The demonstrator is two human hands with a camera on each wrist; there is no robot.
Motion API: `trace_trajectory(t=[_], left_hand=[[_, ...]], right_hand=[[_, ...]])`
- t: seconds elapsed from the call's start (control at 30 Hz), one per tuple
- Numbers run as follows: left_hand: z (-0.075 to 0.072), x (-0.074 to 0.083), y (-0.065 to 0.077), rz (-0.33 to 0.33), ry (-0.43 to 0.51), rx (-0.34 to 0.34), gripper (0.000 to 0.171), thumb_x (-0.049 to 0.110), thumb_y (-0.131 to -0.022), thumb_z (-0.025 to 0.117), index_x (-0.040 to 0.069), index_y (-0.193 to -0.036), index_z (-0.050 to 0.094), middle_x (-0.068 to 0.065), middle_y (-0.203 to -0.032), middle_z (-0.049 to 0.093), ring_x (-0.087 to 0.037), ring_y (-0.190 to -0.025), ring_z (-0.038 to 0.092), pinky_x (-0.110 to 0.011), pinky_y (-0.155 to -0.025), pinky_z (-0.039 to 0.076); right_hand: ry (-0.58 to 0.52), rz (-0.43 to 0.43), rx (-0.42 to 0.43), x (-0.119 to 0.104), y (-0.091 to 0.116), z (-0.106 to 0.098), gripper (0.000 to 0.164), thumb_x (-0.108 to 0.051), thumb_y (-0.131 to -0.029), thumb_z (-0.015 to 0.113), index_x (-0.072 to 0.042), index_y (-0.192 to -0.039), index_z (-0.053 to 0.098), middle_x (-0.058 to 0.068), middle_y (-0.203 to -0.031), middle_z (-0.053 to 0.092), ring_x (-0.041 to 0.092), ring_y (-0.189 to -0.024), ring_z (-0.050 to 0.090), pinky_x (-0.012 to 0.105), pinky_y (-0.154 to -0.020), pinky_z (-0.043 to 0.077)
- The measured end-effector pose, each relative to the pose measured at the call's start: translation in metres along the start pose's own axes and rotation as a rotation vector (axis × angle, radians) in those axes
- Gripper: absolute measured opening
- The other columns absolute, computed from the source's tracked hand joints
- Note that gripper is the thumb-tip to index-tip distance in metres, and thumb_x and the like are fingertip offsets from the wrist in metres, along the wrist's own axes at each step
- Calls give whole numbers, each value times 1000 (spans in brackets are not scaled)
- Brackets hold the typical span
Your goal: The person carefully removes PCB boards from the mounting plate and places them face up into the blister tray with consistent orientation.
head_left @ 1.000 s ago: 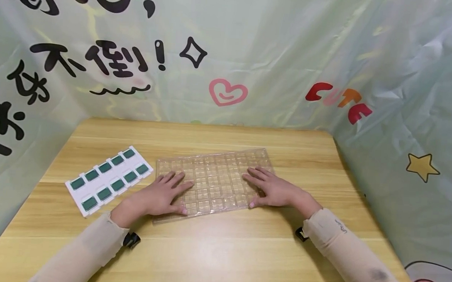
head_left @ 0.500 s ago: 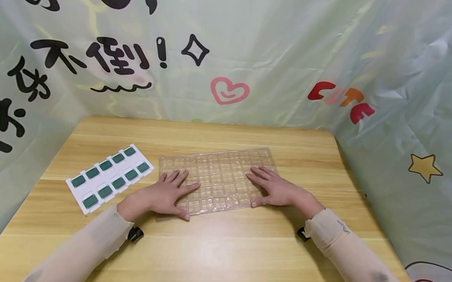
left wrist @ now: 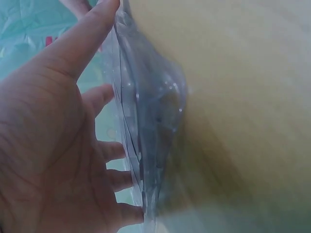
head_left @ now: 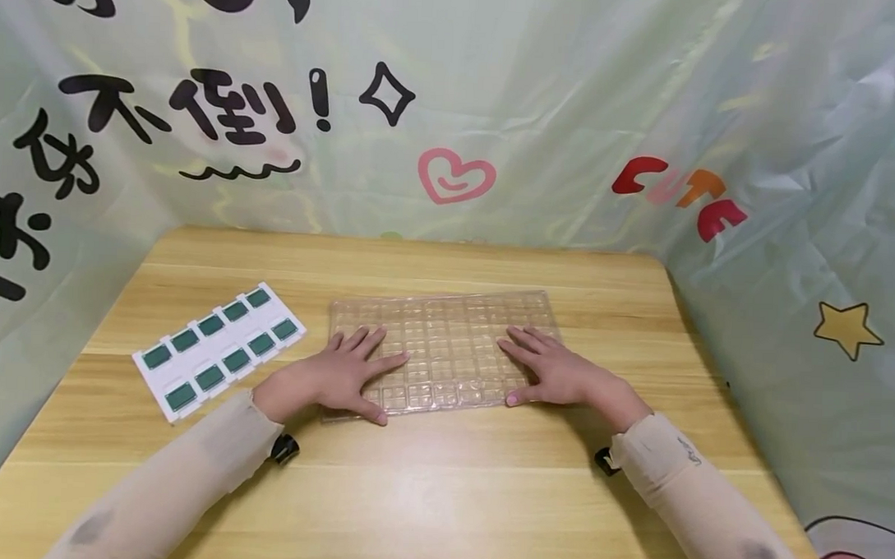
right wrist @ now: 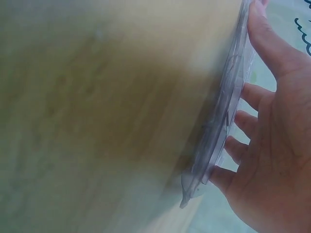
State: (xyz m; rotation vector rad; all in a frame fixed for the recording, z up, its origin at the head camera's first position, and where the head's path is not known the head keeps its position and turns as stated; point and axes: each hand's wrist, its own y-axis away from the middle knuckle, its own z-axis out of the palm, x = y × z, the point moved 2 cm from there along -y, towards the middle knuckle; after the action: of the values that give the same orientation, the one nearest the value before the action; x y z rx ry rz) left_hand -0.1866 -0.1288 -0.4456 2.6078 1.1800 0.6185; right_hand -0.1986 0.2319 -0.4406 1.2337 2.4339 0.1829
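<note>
A clear plastic tray [head_left: 455,354] with a grid of small square compartments lies flat on the wooden table. My left hand [head_left: 344,379] rests on its left end, fingers spread and the thumb at the front edge. On the right end lies my right hand [head_left: 555,370], its fingers also spread and fairly straight. In the left wrist view the left fingertips [left wrist: 116,151] touch the top of the tray [left wrist: 146,107]. The right wrist view shows the right hand [right wrist: 282,126] with its fingertips on the tray [right wrist: 218,126] in the same way.
A white panel [head_left: 219,350] bearing two rows of dark green rectangles lies left of the tray, near my left forearm. The wooden table [head_left: 440,493] is bordered by a printed cloth backdrop [head_left: 543,94] at the back and sides.
The tray has slid a little to the right and turned slightly. My left hand has moved right with it, away from the white panel; my right hand has shifted slightly right.
</note>
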Motion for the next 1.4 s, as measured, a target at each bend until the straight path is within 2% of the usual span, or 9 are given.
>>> trace_trajectory(t=[0.37, 0.57, 0.73, 0.97, 1.23, 1.4], left_hand=[[-5, 5, -12, 10, -21, -7, 99, 77, -78, 57, 35, -157, 16, -18, -162, -7, -43, -146, -7, -69, -111, 1], [-5, 13, -14, -26, -46, -7, 96, 75, -79, 57, 35, -157, 17, -16, -163, -2, -44, -146, -2, -70, -110, 8], [-6, 18, -18, -48, -21, -7, 95, 71, -80, 60, 34, -157, 19, -14, -163, 1, -46, -145, 1, -74, -107, 11], [-11, 24, -31, -17, 15, -12, 95, 67, -80, 64, 34, -157, 19, -12, -163, 0, -45, -145, -1, -73, -108, 8], [-10, 32, -42, -16, 34, -28, 95, 67, -79, 65, 35, -156, 20, -11, -163, -2, -43, -146, -2, -72, -109, 8], [-15, 37, -49, -9, 35, -26, 95, 66, -79, 66, 34, -157, 20, -12, -163, -3, -43, -146, -3, -71, -109, 7]], right_hand=[[-2, 3, 25, 6, 8, -1, 98, -67, -84, 61, -16, -157, 21, 11, -163, 10, 41, -147, 5, 62, -114, 13], [-8, 13, 12, 9, 12, 0, 97, -66, -85, 61, -14, -157, 21, 14, -163, 9, 41, -147, 5, 62, -114, 13], [3, 31, 8, 12, 17, 2, 101, -68, -85, 59, -9, -157, 19, 14, -163, 8, 41, -147, 5, 60, -115, 12], [42, 33, 28, 20, 29, 1, 98, -70, -86, 56, -16, -158, 18, 16, -163, 8, 42, -146, 5, 63, -113, 14], [17, -1, 39, 27, 39, 7, 93, -66, -88, 57, -17, -158, 20, 16, -163, 9, 49, -144, 5, 69, -110, 12], [59, 28, 55, 36, 44, 8, 95, -70, -87, 53, -21, -158, 17, 11, -164, 6, 44, -146, 2, 66, -112, 12]])
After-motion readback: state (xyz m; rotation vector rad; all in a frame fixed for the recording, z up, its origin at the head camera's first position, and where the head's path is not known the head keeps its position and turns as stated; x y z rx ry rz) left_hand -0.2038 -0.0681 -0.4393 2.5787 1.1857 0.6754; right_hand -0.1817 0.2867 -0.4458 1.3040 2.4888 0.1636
